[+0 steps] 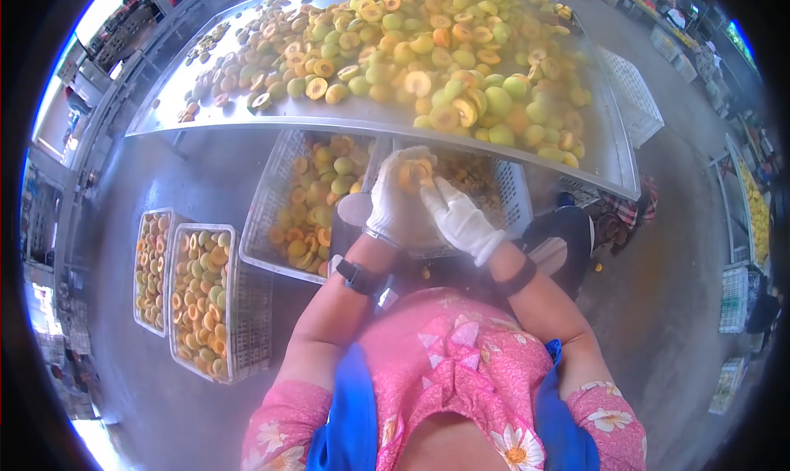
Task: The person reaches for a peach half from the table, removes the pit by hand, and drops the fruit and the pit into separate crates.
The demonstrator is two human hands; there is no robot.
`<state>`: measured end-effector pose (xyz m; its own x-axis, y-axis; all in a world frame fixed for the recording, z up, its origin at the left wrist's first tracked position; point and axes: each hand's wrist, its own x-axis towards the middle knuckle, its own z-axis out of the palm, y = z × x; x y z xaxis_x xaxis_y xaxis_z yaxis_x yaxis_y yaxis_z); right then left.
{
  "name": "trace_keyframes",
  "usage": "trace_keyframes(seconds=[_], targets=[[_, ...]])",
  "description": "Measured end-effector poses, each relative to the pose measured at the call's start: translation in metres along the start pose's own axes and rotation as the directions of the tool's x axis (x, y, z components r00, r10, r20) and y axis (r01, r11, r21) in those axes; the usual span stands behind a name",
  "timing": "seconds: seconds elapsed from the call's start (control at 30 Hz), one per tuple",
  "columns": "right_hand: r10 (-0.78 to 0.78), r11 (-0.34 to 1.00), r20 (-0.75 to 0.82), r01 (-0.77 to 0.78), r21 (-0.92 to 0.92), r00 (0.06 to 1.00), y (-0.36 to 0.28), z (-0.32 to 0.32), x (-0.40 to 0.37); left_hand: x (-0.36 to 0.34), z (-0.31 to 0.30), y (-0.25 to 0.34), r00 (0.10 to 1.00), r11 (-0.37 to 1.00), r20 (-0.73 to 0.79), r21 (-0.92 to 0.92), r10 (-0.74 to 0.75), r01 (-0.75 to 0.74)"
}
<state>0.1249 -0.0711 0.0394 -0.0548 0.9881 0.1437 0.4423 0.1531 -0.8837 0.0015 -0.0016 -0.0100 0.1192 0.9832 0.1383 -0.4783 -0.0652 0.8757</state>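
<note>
Both hands wear white gloves and meet above a crate under the table edge. My left hand (pixel 390 198) is closed around an apricot half (pixel 411 175), its cut orange side partly showing and somewhat blurred. From the right, my right hand (pixel 462 222) reaches in with its fingertips pinching at the same fruit; its thumb is hidden. Just beyond them is a metal table (pixel 164 119) heaped with yellow-green apricots (pixel 498 101), many of them halved. Beneath my hands, a white crate (pixel 514 195) contains brownish pieces that I cannot make out clearly.
Left of my hands stands another crate (pixel 262 204) of apricot halves. Two filled crates, the nearer one (pixel 234 306) and a narrower one (pixel 152 327), sit on the floor at left. A patterned sleeve (pixel 642 201) shows at right. The table's raised metal edge (pixel 370 128) runs close ahead.
</note>
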Motion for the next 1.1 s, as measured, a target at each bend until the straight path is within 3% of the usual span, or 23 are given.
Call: trace_keyframes(seconds=[0.07, 0.13, 0.27, 0.37, 0.43, 0.47, 0.53, 0.67, 0.73, 0.83, 0.87, 0.9, 0.97, 1.0, 1.03, 1.1], targets=[[0.022, 1.000, 0.030, -0.021, -0.017, 0.999, 0.000, 0.002, -0.002, -0.002, 0.003, 0.002, 0.999, 0.996, -0.004, 0.075, 0.052, -0.051], [-0.012, 1.000, 0.039, 0.011, 0.014, 0.999, 0.006, 0.007, -0.004, -0.008, 0.020, 0.021, 0.942, 0.903, -0.167, -0.373, -0.293, 0.215], [-0.026, 0.999, 0.077, 0.023, 0.040, 0.997, 0.005, 0.005, -0.007, -0.014, 0.027, 0.030, 0.917, 0.858, -0.181, -0.451, -0.356, 0.245], [0.070, 0.995, 0.142, -0.079, 0.058, 0.987, 0.004, 0.003, -0.010, -0.014, 0.028, 0.023, 0.934, 0.896, -0.259, -0.429, -0.247, 0.118], [0.080, 0.985, 0.138, -0.099, 0.139, 0.987, -0.002, 0.002, -0.013, -0.010, 0.016, 0.010, 0.961, 0.981, -0.252, -0.183, -0.113, 0.068], [0.078, 0.985, 0.135, -0.098, 0.143, 0.988, -0.001, 0.001, -0.014, -0.008, 0.014, 0.017, 0.962, 0.981, -0.249, -0.179, -0.112, 0.068], [0.077, 0.985, 0.151, -0.099, 0.143, 0.985, 0.003, 0.002, -0.018, -0.007, 0.013, 0.029, 0.921, 0.901, -0.119, -0.286, -0.370, 0.325], [0.036, 0.980, 0.066, -0.049, 0.193, 0.997, 0.021, 0.016, -0.020, -0.014, 0.026, 0.036, 0.904, 0.893, -0.130, -0.268, -0.406, 0.363], [0.166, 0.913, 0.162, -0.214, 0.349, 0.973, 0.037, 0.024, -0.017, -0.022, 0.035, 0.030, 0.951, 0.979, -0.289, 0.128, -0.114, 0.157], [0.152, 0.826, 0.282, -0.278, 0.490, 0.947, 0.028, 0.011, -0.022, -0.019, 0.033, 0.037, 0.971, 0.973, -0.198, 0.157, -0.135, 0.167], [0.144, 0.791, 0.323, -0.305, 0.531, 0.935, 0.024, 0.007, -0.024, -0.021, 0.039, 0.046, 0.913, 0.923, -0.142, -0.108, -0.383, 0.370], [0.101, 0.774, 0.376, -0.310, 0.552, 0.921, 0.021, 0.001, -0.022, -0.020, 0.037, 0.047, 0.913, 0.923, -0.142, -0.108, -0.382, 0.370], [0.053, 0.758, 0.425, -0.314, 0.572, 0.904, 0.020, -0.002, -0.023, -0.015, 0.028, 0.046, 0.906, 0.905, 0.005, -0.042, -0.424, 0.424], [0.078, 0.763, 0.421, -0.326, 0.558, 0.904, 0.023, 0.000, -0.024, -0.013, 0.026, 0.041, 0.980, 0.971, 0.099, 0.187, -0.170, 0.149], [0.093, 0.765, 0.418, -0.334, 0.551, 0.904, 0.024, 0.000, -0.025, -0.011, 0.023, 0.038, 0.980, 0.971, 0.100, 0.188, -0.170, 0.149], [0.122, 0.730, 0.472, -0.401, 0.553, 0.873, 0.024, -0.004, -0.025, -0.011, 0.028, 0.048, 0.957, 0.871, 0.100, 0.447, -0.274, 0.203]])
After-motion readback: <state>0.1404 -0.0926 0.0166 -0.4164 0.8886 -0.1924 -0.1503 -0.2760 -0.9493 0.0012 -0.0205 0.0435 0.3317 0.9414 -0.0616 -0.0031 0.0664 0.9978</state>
